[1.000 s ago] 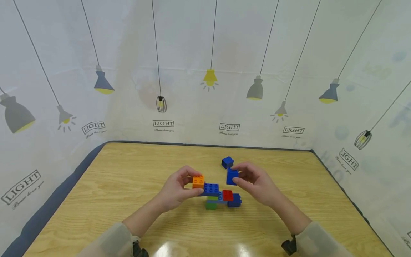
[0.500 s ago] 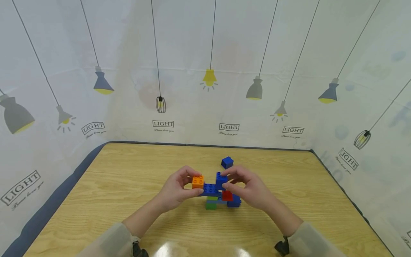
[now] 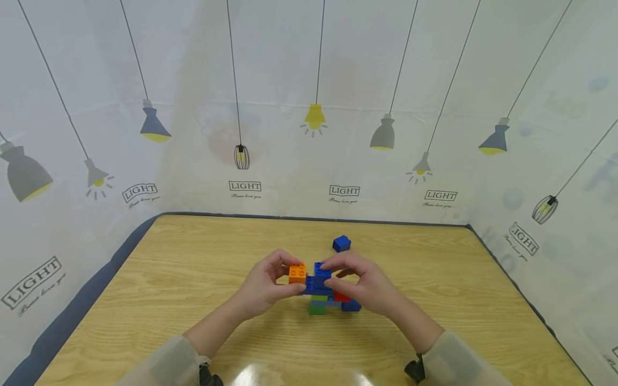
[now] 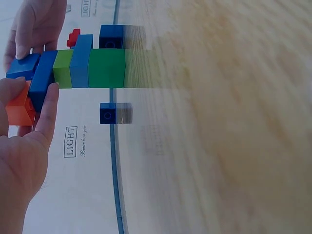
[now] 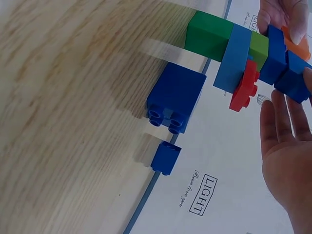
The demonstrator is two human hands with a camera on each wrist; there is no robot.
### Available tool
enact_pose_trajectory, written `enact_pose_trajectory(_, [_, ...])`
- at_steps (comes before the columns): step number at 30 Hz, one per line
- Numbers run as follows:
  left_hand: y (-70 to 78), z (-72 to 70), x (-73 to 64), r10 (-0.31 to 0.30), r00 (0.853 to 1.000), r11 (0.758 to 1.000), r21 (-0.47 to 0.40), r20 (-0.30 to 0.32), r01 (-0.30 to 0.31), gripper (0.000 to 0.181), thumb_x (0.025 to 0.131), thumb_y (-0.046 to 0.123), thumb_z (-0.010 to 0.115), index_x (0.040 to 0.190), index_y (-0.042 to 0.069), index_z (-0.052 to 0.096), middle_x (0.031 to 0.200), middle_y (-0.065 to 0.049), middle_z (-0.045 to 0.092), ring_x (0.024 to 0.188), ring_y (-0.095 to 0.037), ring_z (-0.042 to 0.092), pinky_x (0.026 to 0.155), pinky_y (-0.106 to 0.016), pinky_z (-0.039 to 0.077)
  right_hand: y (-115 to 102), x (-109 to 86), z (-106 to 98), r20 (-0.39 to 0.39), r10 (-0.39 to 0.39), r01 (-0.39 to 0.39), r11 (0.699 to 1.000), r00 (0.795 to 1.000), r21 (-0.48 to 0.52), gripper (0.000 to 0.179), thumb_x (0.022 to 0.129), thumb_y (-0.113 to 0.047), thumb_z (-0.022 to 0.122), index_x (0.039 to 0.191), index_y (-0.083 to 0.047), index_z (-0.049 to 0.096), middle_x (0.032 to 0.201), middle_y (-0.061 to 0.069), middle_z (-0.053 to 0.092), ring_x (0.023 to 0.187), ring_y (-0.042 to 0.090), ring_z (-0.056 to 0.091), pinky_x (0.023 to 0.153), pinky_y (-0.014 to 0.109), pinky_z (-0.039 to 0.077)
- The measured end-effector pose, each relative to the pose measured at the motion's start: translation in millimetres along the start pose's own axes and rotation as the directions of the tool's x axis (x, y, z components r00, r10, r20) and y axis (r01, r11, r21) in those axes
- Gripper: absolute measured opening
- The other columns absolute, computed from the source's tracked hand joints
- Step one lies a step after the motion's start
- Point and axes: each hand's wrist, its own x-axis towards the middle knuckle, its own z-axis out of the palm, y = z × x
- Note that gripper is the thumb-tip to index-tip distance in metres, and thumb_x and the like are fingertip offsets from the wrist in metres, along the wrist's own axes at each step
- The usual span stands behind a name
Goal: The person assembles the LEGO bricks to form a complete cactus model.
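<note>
A tower of toy building bricks stands mid-table: a green brick (image 4: 106, 68) at the base, a light-blue brick (image 4: 81, 63), a lime-green brick (image 4: 62, 69), then a long blue brick (image 3: 310, 286) on top. A red brick (image 5: 244, 87) sits on the light-blue brick's right end. My left hand (image 3: 264, 284) grips the orange brick (image 3: 297, 273) on the long brick's left end, with a finger along the long brick's underside. Thumb and fingers of my right hand (image 3: 369, 284) pinch a blue brick (image 3: 322, 276) at the long brick's right end, right against its studs.
A blue brick (image 5: 178, 92) lies on its side on the table, just right of the tower. Another blue brick (image 3: 341, 244) lies farther back, behind my right hand. The wooden table (image 3: 217, 241) ends at a white printed curtain (image 3: 289, 161).
My right hand has brought its blue brick left and down onto the long blue brick's right end. The left hand has kept its grip on the orange brick, nearly still.
</note>
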Motion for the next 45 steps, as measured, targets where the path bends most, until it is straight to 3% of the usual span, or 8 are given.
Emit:
enact_pose_trajectory(12, [-0.1,0.5,0.6,0.001,1.000,1.000,-0.004,0.000,-0.001,0.037,0.096,0.002,0.083,0.127,0.007,0.064,0.129,-0.013,0.067,0.113,-0.028,0.068,0.090,-0.024,0.062,-8,1.1,0,-0.032,0.039,-0.041,0.997,0.999,-0.059,0.013,0.106,-0.014,0.074,0.116,-0.021,0.079,0.129,0.003,0.076,0.115,0.013,0.073,0.098,0.033,0.064])
enact_pose_trajectory(20, [0.7,1.7,-0.3,0.005,1.000,1.000,-0.003,0.000,-0.005,0.037,0.096,0.000,0.082,0.128,0.006,0.063,0.127,-0.010,0.066,0.113,-0.025,0.068,0.090,-0.025,0.063,-10,3.7,0,-0.003,0.088,-0.088,0.992,0.996,-0.087,0.030,0.105,-0.022,0.077,0.135,-0.018,0.077,0.129,0.001,0.077,0.111,0.014,0.075,0.098,0.035,0.065])
enact_pose_trajectory(33, [-0.6,1.4,-1.0,0.005,1.000,1.000,-0.001,0.009,-0.005,0.037,0.097,0.002,0.082,0.128,0.007,0.063,0.128,-0.014,0.067,0.113,-0.026,0.069,0.089,-0.025,0.063,-6,6.7,-1,0.018,0.109,-0.107,0.992,0.994,-0.067,0.028,0.105,-0.020,0.076,0.132,-0.015,0.078,0.122,0.004,0.077,0.105,0.011,0.073,0.097,0.029,0.063])
enact_pose_trajectory(45, [-0.8,2.2,-0.2,0.010,1.000,1.000,0.009,0.004,-0.010,0.037,0.097,0.002,0.082,0.128,0.007,0.062,0.128,-0.014,0.067,0.113,-0.027,0.068,0.089,-0.025,0.063,-3,6.9,1,0.012,0.130,-0.129,0.991,0.992,-0.031,0.026,0.106,-0.020,0.075,0.131,-0.015,0.077,0.121,0.004,0.076,0.106,0.015,0.072,0.098,0.033,0.062])
